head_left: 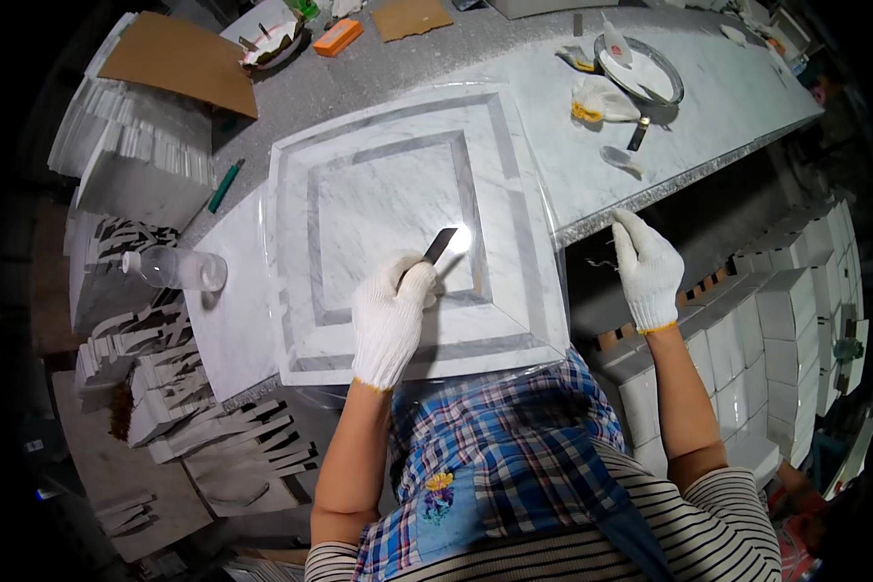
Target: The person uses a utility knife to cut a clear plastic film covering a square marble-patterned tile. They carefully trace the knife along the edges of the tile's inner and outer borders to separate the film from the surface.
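My left hand (395, 315), in a white knit glove, grips a dark flat blade (440, 244) with a slanted tip. The blade lies over a square marble panel (388, 204) with white and grey inlaid bands, and a bright spot of light shows beside its tip. Clear plastic film shows along the panel's edges. My right hand (647, 267), gloved too, is off the panel, just past the table's right front edge. Its thumb and finger meet at the tips; what they hold, if anything, is too small to make out. Thin pale strands (601, 263) show beside it.
A clear plastic bottle (177, 269) lies left of the panel, near a green pen-like tool (225, 186) and stacked tiles (150, 145). At the far right are a bowl (676, 85) of white material, a yellow-edged glove (606, 101) and a small blade (638, 134). White boxes (737, 344) stand lower right.
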The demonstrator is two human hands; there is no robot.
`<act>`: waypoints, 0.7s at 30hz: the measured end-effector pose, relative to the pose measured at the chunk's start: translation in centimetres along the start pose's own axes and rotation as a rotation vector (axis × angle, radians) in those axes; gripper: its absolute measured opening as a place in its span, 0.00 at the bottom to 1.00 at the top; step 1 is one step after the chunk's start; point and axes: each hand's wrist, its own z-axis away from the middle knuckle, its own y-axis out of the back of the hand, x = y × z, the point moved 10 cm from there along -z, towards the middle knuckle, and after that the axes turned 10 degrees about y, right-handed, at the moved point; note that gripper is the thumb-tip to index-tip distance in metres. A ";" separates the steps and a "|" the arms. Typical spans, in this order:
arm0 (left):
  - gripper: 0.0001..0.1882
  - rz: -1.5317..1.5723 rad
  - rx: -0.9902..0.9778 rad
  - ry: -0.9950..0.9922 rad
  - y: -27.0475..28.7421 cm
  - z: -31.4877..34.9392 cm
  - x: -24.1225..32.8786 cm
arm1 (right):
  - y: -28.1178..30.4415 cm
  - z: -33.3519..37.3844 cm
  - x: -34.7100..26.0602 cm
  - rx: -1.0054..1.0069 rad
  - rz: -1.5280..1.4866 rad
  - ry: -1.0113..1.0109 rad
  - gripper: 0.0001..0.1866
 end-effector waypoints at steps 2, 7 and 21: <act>0.19 -0.279 0.113 -0.139 -0.1 -2.5 1.0 | -0.5 -1.4 -0.4 0.058 -0.101 0.024 0.11; 0.21 -0.530 0.144 -0.259 -3.1 -7.6 5.3 | -2.5 -5.3 -6.6 -0.062 -0.058 0.416 0.15; 0.18 -0.680 0.243 -0.308 -7.8 -17.4 10.6 | -7.7 -6.0 -7.3 -0.201 -0.191 0.306 0.23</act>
